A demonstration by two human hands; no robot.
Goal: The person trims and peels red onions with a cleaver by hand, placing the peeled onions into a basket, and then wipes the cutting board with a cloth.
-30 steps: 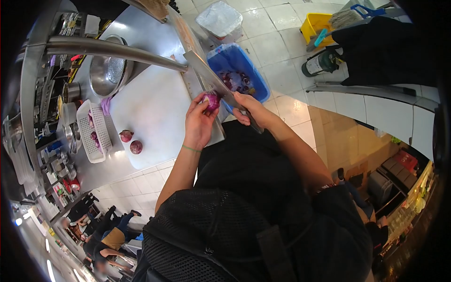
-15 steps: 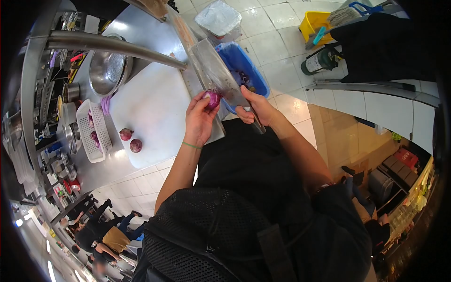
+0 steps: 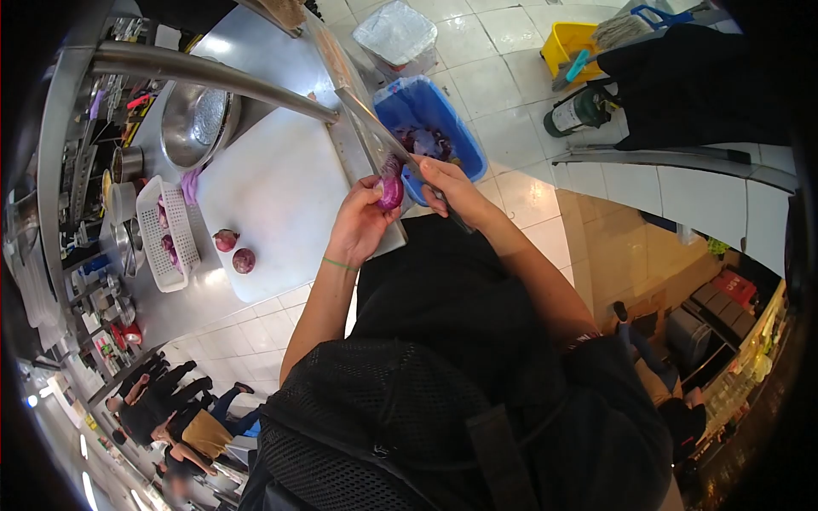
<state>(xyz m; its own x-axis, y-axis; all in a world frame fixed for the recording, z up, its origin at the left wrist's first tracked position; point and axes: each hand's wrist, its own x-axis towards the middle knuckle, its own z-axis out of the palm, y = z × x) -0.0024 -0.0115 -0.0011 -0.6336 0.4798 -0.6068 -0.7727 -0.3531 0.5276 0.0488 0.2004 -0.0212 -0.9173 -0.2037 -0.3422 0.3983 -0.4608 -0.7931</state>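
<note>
My left hand (image 3: 359, 223) grips a purple onion (image 3: 390, 194) between thumb and fingers, close to the front edge of the counter. Wrapped round the handle of a wide cleaver (image 3: 368, 118) is my right hand (image 3: 452, 192). The blade is turned nearly edge-on and lies against or just beside the onion; exact contact is hard to see. Two more onions (image 3: 225, 240) (image 3: 244, 260) rest on the white cutting board (image 3: 273, 196). Below the blade, a blue bin (image 3: 464, 140) holds purple peelings.
A white perforated basket (image 3: 192, 234) with onion pieces and a metal bowl (image 3: 175, 128) stand left of the board. A metal rail (image 3: 213, 78) crosses above. A lidded container (image 3: 396, 34) is on the floor beyond the bin. Several people (image 3: 153, 409) are at lower left.
The cleaver has turned from showing its flat side to nearly edge-on, and my right hand has shifted slightly left. The onion has tilted in my left hand. People in the background have moved.
</note>
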